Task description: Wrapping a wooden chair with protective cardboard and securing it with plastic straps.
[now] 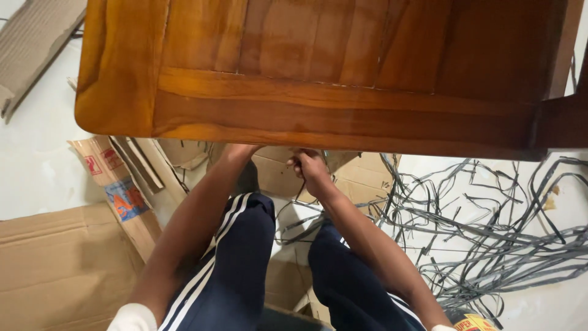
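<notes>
Much cardboard (55, 270), grey straps (490, 227), white floor (37, 159)

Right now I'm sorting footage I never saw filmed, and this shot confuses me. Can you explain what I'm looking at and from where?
This is one picture from a camera worn on a person's head, looking down at their own arms and legs. No machine is involved. Above is a polished brown wooden panel, probably furniture. The right hand is curled at its lower edge, pinching something thin and dark; what it is I cannot tell. The left hand reaches under the same edge and is mostly hidden. The person wears dark striped trousers. On the floor lie flattened cardboard and a tangle of grey strapping bands.
</notes>
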